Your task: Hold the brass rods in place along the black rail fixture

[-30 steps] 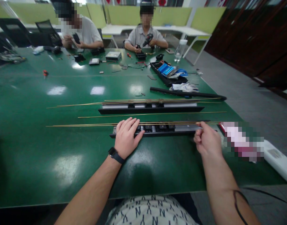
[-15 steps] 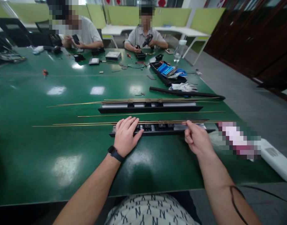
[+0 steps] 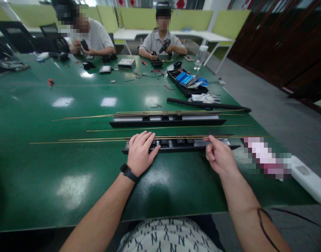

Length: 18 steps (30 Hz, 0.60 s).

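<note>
My left hand (image 3: 140,152) lies across the left part of a long black-edged channel (image 3: 184,149), its fingers stretched out over thin brass-coloured rods (image 3: 79,140). At the channel's right part, my right hand (image 3: 220,155) is closed, thumb and index finger pinching at one of these rods. The rods run along the channel and stick out well past its left end. Small black blocks (image 3: 179,140) sit inside the channel between my hands. Behind it, a single loose rod (image 3: 105,130) lies on the green table (image 3: 102,189).
Farther back, a second black channel (image 3: 168,123) carries more rods. Beyond it are a black tube (image 3: 218,105), white gloves (image 3: 206,97) and a black tray (image 3: 188,92) of blue items. A white object (image 3: 306,176) lies right. Two people work across the table, one holding a drill (image 3: 165,46).
The left end of the nearest rod reaches farther left than before. Both my hands keep nearly the same place and pose.
</note>
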### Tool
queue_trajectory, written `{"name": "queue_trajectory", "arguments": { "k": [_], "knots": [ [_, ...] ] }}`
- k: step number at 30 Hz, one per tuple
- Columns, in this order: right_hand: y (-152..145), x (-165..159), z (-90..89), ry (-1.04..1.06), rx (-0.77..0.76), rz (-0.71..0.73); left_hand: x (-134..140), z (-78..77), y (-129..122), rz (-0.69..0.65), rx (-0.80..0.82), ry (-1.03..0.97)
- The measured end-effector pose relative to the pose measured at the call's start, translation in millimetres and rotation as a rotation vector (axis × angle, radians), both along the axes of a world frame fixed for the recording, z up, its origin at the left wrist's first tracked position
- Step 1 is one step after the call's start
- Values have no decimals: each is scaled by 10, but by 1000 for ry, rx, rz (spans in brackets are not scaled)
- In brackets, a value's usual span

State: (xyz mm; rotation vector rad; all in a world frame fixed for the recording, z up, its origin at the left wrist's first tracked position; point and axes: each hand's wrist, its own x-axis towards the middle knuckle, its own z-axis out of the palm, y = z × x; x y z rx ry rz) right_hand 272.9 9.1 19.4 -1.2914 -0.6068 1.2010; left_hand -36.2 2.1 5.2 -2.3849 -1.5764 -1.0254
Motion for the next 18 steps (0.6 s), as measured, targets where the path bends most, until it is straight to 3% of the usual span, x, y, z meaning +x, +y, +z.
{"name": "queue_trajectory", "arguments": {
  "k": [4, 10, 15, 18],
  "knots": [
    [9, 12, -7, 15, 10, -42, 2, 9, -7, -2, -6, -3],
    [-17, -61, 17, 1, 4, 82, 6, 14, -5, -1, -3, -7],
    [-10, -52, 24, 10, 3, 9, 1, 9, 2, -5, -8, -12],
    [-15, -51, 24, 6, 7, 37, 0, 3, 1, -2, -6, -16]
  ]
}}
